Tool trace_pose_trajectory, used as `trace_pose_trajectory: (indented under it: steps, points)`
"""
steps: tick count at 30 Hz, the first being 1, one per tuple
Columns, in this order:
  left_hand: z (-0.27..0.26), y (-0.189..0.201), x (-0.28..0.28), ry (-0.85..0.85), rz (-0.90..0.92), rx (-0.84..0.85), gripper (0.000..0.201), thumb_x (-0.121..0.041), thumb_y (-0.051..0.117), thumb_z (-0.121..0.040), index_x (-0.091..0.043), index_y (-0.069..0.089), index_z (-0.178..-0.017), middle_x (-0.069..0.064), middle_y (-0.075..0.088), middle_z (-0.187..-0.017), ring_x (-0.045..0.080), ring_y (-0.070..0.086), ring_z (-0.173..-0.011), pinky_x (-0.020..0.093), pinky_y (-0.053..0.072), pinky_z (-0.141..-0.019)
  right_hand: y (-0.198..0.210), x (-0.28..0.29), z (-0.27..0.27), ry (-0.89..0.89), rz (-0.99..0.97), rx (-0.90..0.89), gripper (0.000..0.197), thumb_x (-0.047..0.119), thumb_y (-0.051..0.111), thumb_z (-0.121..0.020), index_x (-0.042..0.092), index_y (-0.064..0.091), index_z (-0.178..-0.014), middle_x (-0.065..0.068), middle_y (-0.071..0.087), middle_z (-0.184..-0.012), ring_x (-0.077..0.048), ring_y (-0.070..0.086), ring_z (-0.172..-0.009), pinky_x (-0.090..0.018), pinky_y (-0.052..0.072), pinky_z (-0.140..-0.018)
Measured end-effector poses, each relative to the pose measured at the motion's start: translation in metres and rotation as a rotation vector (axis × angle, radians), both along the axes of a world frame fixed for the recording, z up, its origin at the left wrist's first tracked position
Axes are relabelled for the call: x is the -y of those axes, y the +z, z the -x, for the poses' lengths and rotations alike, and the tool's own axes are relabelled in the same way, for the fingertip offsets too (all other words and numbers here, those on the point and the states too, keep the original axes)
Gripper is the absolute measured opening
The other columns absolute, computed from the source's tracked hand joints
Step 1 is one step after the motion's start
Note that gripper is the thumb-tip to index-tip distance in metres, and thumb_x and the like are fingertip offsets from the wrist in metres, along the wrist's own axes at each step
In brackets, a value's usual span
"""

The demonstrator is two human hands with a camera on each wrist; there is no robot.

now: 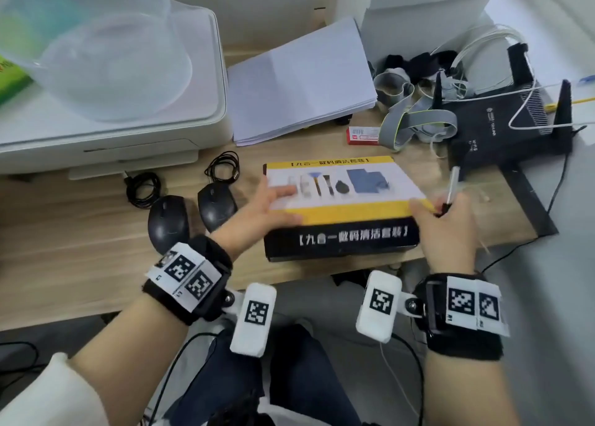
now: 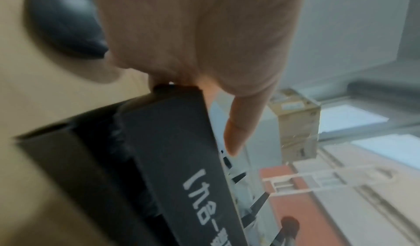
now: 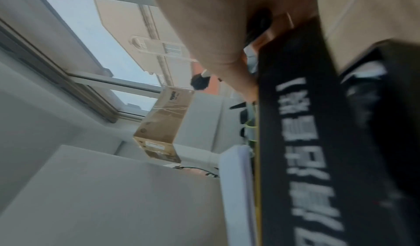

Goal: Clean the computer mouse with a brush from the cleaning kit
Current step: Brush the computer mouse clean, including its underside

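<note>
The cleaning kit box point(image 1: 347, 181) lies on the wooden desk, with a yellow-and-white lid over a black base point(image 1: 341, 240). My left hand point(image 1: 273, 200) grips the lid's left edge, thumb on top. My right hand point(image 1: 431, 213) sits at the lid's right corner and holds a slim silver tool point(image 1: 452, 184) with a black end; its tip is hidden. Two black computer mice point(image 1: 169, 222) point(image 1: 216, 205) rest just left of the box. In the left wrist view the lid point(image 2: 181, 151) stands raised off the base point(image 2: 68, 160), near one mouse point(image 2: 66, 19). The right wrist view shows the lid's side point(image 3: 302, 142).
A white printer point(image 1: 112, 136) with a clear plastic bowl point(image 1: 106, 55) fills the back left. Behind the box lie a paper stack point(image 1: 299, 81), a small red box point(image 1: 362, 136), grey straps point(image 1: 415, 119) and a black router point(image 1: 502, 126). Coiled cables point(image 1: 143, 189) sit behind the mice.
</note>
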State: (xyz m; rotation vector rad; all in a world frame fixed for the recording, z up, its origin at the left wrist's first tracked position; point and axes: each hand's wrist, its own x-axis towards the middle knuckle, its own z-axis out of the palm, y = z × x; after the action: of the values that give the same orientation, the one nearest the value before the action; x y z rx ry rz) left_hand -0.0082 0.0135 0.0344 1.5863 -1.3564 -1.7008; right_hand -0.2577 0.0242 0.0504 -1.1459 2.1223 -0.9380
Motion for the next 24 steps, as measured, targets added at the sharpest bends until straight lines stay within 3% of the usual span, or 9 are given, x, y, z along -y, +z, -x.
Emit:
trace_pose_trajectory:
  steps: [3, 6, 8, 10, 12, 14, 16, 20, 24]
  points:
    - [0.010, -0.016, -0.014, -0.117, 0.015, 0.144, 0.078, -0.026, 0.069, -0.079, -0.034, 0.026, -0.143, -0.005, -0.026, -0.154, 0.014, -0.006, -0.145, 0.034, 0.004, -0.119, -0.024, -0.010, -0.003, 0.038, -0.137, -0.027, 0.021, 0.016, 0.059, -0.082, 0.008, 0.040, -0.082, -0.014, 0.046, -0.090, -0.028, 0.045, -0.082, -0.033, 0.030, -0.068]
    - [0.014, -0.017, -0.014, -0.122, 0.045, 0.251, 0.074, -0.028, 0.065, -0.082, -0.037, 0.023, -0.143, -0.003, -0.025, -0.155, 0.023, -0.024, -0.142, 0.049, -0.007, -0.117, -0.031, -0.006, -0.018, 0.079, -0.097, -0.143, 0.028, 0.015, 0.067, -0.075, 0.012, 0.039, -0.078, -0.017, 0.044, -0.118, -0.031, 0.047, -0.104, -0.040, 0.039, -0.086]
    - [0.010, -0.019, -0.012, -0.098, 0.048, 0.246, 0.071, -0.025, 0.062, -0.084, -0.035, 0.024, -0.144, -0.002, -0.019, -0.157, 0.023, -0.029, -0.140, 0.048, -0.009, -0.115, -0.026, -0.001, -0.034, 0.143, -0.067, -0.270, 0.032, 0.017, 0.073, -0.069, 0.010, 0.044, -0.083, -0.016, 0.038, -0.137, -0.033, 0.043, -0.120, -0.047, 0.033, -0.102]
    - [-0.002, -0.021, -0.014, -0.027, 0.077, 0.170, 0.068, -0.020, 0.061, -0.086, -0.028, 0.026, -0.144, -0.002, -0.007, -0.159, 0.015, -0.019, -0.143, 0.039, -0.003, -0.116, -0.018, 0.006, -0.056, 0.234, 0.001, -0.255, 0.035, 0.022, 0.073, -0.072, 0.005, 0.048, -0.091, -0.013, 0.042, -0.131, -0.029, 0.044, -0.114, -0.044, 0.034, -0.101]
    - [-0.023, -0.023, -0.017, 0.117, 0.120, 0.088, 0.060, -0.017, 0.062, -0.086, -0.028, 0.036, -0.139, -0.004, 0.019, -0.156, 0.005, 0.008, -0.141, 0.029, 0.011, -0.115, -0.006, 0.011, -0.083, 0.318, 0.085, -0.073, 0.030, 0.028, 0.065, -0.080, 0.008, 0.046, -0.090, -0.009, 0.048, -0.105, -0.020, 0.046, -0.091, -0.033, 0.039, -0.083]
    - [-0.046, -0.020, -0.022, 0.326, 0.168, 0.013, 0.048, -0.013, 0.064, -0.082, -0.033, 0.048, -0.123, -0.007, 0.047, -0.138, 0.008, 0.036, -0.132, 0.031, 0.028, -0.112, 0.001, 0.013, -0.109, 0.393, 0.110, 0.133, 0.022, 0.033, 0.056, -0.087, 0.016, 0.042, -0.082, -0.003, 0.049, -0.083, -0.011, 0.048, -0.072, -0.030, 0.037, -0.067]
    - [-0.078, -0.016, -0.030, 0.538, 0.223, 0.001, 0.042, 0.000, 0.061, -0.082, -0.026, 0.053, -0.113, -0.005, 0.056, -0.121, 0.016, 0.051, -0.119, 0.033, 0.040, -0.105, 0.002, 0.014, -0.139, 0.474, 0.076, 0.247, 0.026, 0.038, 0.049, -0.090, 0.022, 0.038, -0.073, -0.005, 0.048, -0.070, -0.012, 0.048, -0.059, -0.035, 0.041, -0.064]
    - [-0.134, -0.021, -0.045, 0.745, 0.285, 0.126, 0.040, 0.008, 0.059, -0.080, -0.017, 0.055, -0.111, 0.002, 0.059, -0.113, 0.017, 0.057, -0.106, 0.033, 0.046, -0.099, -0.004, 0.014, -0.188, 0.680, -0.041, 0.239, 0.027, 0.044, 0.042, -0.092, 0.027, 0.040, -0.071, 0.005, 0.043, -0.062, -0.013, 0.041, -0.059, -0.034, 0.035, -0.062]
    - [-0.166, -0.041, -0.054, 0.754, 0.190, 0.197, 0.060, 0.005, 0.066, -0.075, -0.014, 0.046, -0.128, 0.001, 0.054, -0.124, 0.020, 0.051, -0.119, 0.034, 0.041, -0.104, -0.019, 0.010, -0.218, 0.702, -0.119, 0.286, 0.008, 0.028, 0.047, -0.090, 0.026, 0.043, -0.097, 0.001, 0.057, -0.086, -0.017, 0.054, -0.078, -0.039, 0.045, -0.078]
